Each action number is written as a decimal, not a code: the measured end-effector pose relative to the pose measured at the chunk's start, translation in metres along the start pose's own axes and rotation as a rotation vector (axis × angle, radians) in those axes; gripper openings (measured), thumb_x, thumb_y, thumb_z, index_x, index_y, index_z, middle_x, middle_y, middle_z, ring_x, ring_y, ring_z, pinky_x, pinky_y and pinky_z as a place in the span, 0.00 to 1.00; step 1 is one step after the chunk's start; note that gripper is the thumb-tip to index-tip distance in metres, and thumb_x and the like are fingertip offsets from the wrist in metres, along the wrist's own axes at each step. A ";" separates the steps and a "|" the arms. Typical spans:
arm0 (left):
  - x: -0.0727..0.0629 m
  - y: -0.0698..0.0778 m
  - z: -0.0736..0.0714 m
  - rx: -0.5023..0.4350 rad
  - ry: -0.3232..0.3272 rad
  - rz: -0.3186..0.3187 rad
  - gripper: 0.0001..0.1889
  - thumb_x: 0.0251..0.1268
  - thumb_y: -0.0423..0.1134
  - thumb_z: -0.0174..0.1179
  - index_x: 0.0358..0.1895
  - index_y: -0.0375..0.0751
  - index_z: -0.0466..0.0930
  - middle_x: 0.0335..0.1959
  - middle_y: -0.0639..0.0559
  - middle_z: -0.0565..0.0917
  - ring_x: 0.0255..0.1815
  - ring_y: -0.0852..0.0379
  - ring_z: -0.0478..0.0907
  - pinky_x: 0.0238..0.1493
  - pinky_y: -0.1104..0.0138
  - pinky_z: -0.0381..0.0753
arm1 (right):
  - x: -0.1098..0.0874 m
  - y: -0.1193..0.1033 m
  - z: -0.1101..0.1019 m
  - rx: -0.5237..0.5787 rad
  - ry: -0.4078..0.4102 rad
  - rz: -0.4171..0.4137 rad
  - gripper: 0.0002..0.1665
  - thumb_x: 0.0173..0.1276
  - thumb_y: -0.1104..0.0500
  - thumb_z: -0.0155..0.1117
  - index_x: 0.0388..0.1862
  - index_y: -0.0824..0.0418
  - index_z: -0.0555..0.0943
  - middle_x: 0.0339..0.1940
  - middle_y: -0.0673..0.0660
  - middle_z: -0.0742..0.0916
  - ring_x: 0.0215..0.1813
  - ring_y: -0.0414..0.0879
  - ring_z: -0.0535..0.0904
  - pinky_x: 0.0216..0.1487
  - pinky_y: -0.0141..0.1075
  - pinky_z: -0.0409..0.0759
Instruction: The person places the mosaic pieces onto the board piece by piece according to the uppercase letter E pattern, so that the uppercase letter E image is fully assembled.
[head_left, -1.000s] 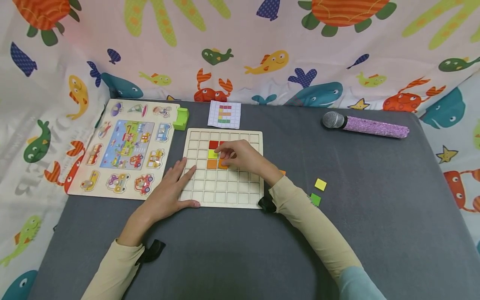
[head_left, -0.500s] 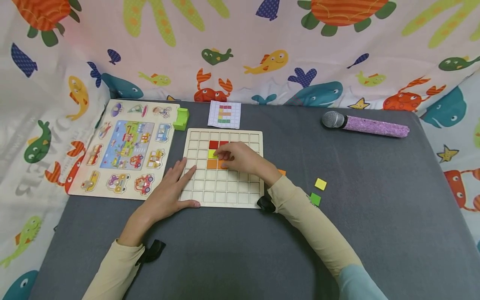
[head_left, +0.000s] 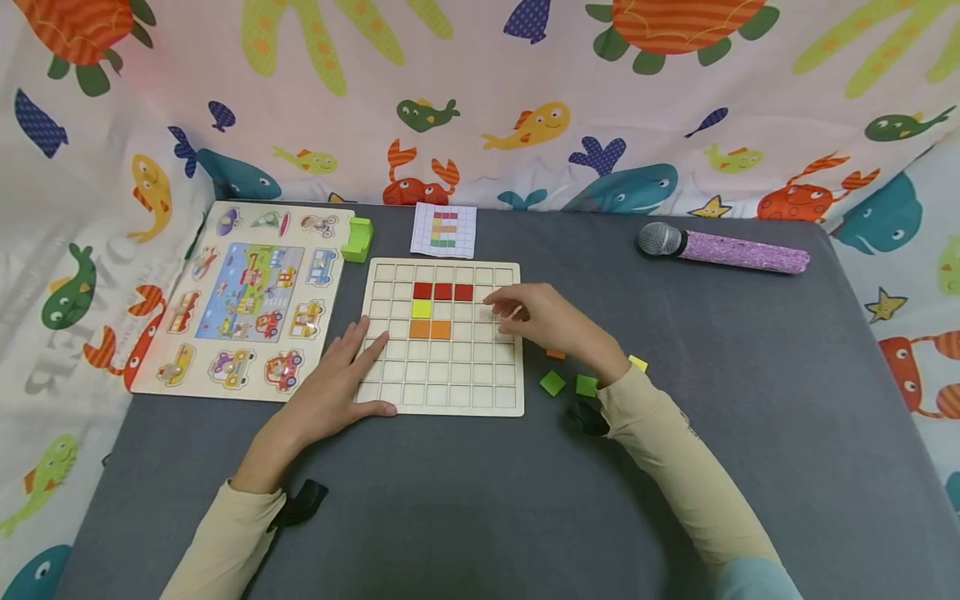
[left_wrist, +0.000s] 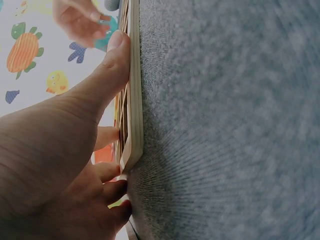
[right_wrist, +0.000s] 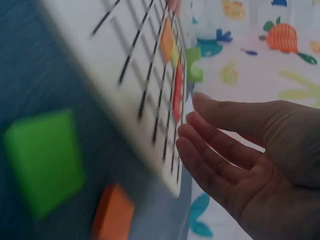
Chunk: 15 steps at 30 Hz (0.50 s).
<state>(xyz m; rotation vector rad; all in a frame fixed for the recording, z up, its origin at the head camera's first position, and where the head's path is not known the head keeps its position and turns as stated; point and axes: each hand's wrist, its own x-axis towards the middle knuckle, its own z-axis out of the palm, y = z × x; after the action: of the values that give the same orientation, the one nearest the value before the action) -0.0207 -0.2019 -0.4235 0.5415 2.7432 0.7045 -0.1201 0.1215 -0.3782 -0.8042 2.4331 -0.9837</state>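
Faint lettering (head_left: pixel 49 377) on curtain (head_left: pixel 480 71), left side; too dim to read. Board (head_left: pixel 459 393) flat on table (head_left: pixel 465 500); three red tiles (head_left: pixel 443 292), one yellow tile (head_left: pixel 422 309), two orange tiles (head_left: pixel 431 330) in its cells. Left hand (head_left: pixel 326 379): fingers spread across board's left edge, thumb on near edge. Right hand (head_left: pixel 555 321): holds nothing, fingers loosely bent, thumb apart, over right edge. Green tiles (head_left: pixel 552 383) near, on table.

6 tiles (head_left: pixel 443 292) are lying on the board (head_left: pixel 438 372); a puzzle (head_left: pixel 250 292) is lying left of it, a card (head_left: pixel 443 230) behind, 4 loose tiles (head_left: pixel 552 382) right, a microphone (head_left: pixel 723 248) farther right and back.
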 end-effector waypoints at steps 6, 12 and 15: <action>0.001 0.001 -0.001 0.000 -0.003 -0.005 0.56 0.50 0.56 0.74 0.78 0.39 0.52 0.80 0.37 0.41 0.79 0.37 0.37 0.76 0.47 0.41 | -0.030 0.022 -0.009 -0.014 0.042 0.049 0.25 0.63 0.67 0.70 0.59 0.66 0.79 0.45 0.60 0.85 0.46 0.51 0.81 0.50 0.44 0.81; 0.000 0.002 -0.002 0.005 -0.010 -0.007 0.56 0.50 0.56 0.73 0.78 0.38 0.51 0.80 0.36 0.41 0.79 0.37 0.37 0.76 0.46 0.41 | -0.052 0.038 -0.013 -0.053 0.060 0.104 0.26 0.60 0.66 0.73 0.58 0.65 0.80 0.41 0.57 0.84 0.42 0.50 0.79 0.46 0.45 0.80; 0.000 0.002 -0.002 0.007 -0.013 -0.005 0.56 0.50 0.57 0.73 0.78 0.39 0.51 0.80 0.36 0.40 0.79 0.37 0.37 0.76 0.46 0.41 | -0.059 0.043 -0.012 -0.052 0.068 0.108 0.27 0.58 0.66 0.74 0.58 0.65 0.81 0.40 0.56 0.85 0.42 0.49 0.80 0.44 0.43 0.80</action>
<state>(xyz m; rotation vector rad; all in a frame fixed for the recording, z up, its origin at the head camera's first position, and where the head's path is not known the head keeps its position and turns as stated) -0.0206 -0.2016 -0.4209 0.5386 2.7351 0.6881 -0.0976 0.1904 -0.3931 -0.6591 2.5410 -0.9249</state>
